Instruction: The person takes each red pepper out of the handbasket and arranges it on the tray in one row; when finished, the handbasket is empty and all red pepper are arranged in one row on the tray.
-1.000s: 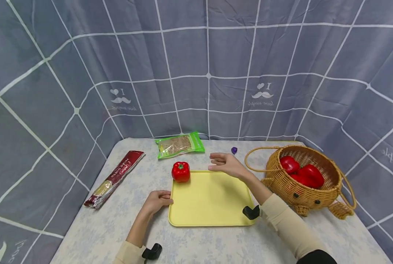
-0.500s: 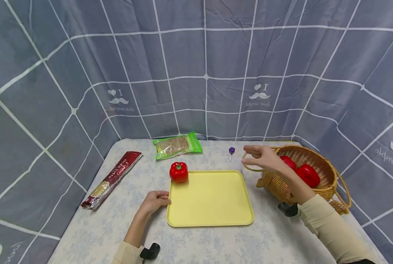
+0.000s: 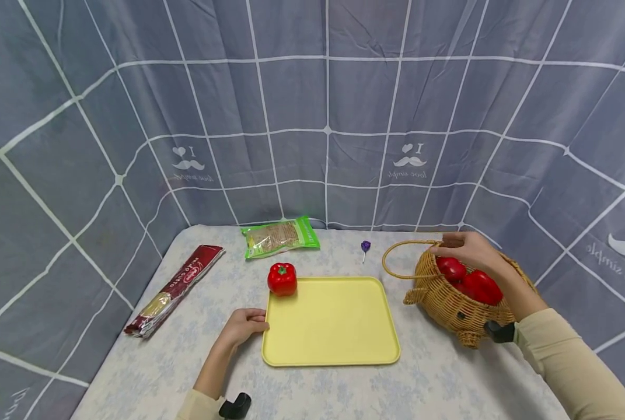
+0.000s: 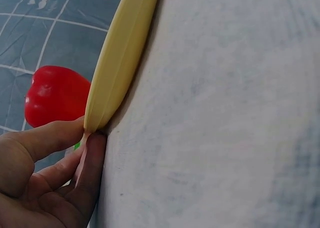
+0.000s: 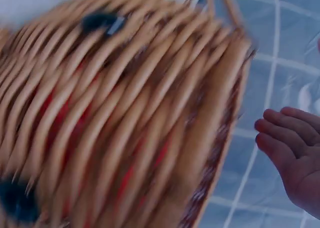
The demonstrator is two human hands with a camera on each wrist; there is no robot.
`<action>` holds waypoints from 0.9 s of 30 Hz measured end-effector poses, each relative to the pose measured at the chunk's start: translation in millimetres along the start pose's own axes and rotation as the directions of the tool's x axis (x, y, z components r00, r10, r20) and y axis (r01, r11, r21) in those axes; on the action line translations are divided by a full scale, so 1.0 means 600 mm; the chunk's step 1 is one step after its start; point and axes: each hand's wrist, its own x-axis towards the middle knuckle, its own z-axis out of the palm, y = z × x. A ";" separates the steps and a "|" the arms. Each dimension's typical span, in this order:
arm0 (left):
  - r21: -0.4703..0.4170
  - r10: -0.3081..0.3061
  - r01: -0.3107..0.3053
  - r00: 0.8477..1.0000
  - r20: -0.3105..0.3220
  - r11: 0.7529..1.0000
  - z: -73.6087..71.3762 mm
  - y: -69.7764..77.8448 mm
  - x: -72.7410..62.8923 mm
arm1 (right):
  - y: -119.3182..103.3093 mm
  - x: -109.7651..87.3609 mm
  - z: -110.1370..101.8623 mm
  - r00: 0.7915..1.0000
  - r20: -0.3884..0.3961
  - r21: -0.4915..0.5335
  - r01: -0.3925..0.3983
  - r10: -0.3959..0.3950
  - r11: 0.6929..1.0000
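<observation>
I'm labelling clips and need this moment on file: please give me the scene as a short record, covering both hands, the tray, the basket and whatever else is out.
Left hand: pinches the left edge of the yellow tray
Right hand: over the wicker basket, fingers extended
Tray: flat on the table
Red pepper: at the tray's far left corner
Basket: right of the tray, red items inside
Beyond the tray: green packet, purple lollipop
Left of the tray: dark red packet

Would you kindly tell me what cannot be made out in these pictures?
Basket, right side: head view, behind the right hand and forearm.
Red contents: right wrist view, mostly hidden by blurred wicker.
Tray, one end: left wrist view, cut off by the top edge.
Lollipop, wrapper details: head view, too small.
</observation>
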 end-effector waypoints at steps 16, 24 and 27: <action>0.006 -0.009 0.009 1.000 -0.008 1.000 -0.004 0.000 0.006 | 0.115 -0.004 -0.035 0.994 0.030 -0.323 -0.090 0.106 0.942; -0.011 -0.014 0.014 1.000 -0.005 1.000 0.000 -0.003 0.006 | 0.142 0.000 -0.029 0.985 0.097 -0.384 -0.096 0.143 0.918; -0.010 -0.021 0.021 1.000 -0.014 1.000 0.001 -0.002 0.006 | 0.147 0.001 -0.025 0.986 0.085 -0.390 -0.096 0.140 0.916</action>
